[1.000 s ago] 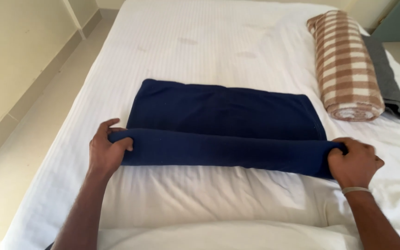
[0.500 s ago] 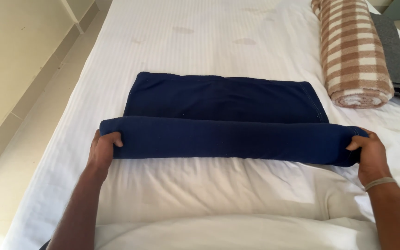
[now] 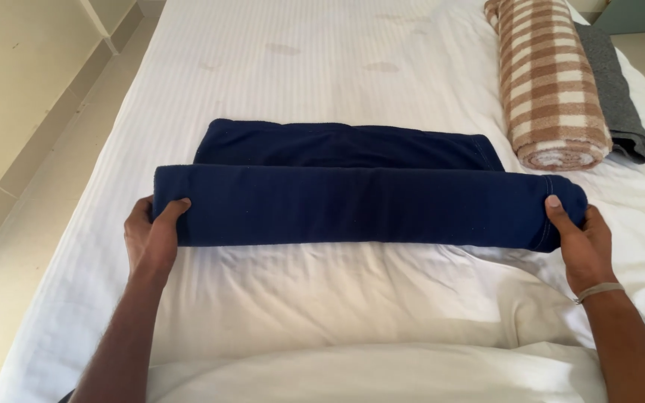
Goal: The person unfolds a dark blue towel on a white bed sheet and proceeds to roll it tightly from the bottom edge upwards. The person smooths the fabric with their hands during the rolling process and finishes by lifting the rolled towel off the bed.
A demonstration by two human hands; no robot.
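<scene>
Your left hand (image 3: 151,237) grips the left end of the dark blue towel (image 3: 360,205), thumb laid over the top of the folded edge and the fingers tucked out of sight beneath it. Your right hand (image 3: 580,239) does the same at the far end, thumb pressed on the stitched corner, fingers curled under the cloth. Both hands are closed on the fabric, though how tightly the hidden fingers pinch is hard to tell from above.

Your forearms run up from the lower corners of the view and spread wide apart, wrists nearly straight, palms turned inward toward each other. A thin band (image 3: 599,291) circles your right wrist.

The towel lies across the middle of the white striped bed sheet (image 3: 322,67), its near part doubled over into a long band stretched between your hands, with a flat strip of it still showing beyond the fold. Just beside the towel's far right corner rests a rolled brown-and-white checked blanket (image 3: 550,82), and a folded grey cloth (image 3: 614,93) sits touching its right side. Pale floor tiles (image 3: 16,112) run along the left of the bed.
</scene>
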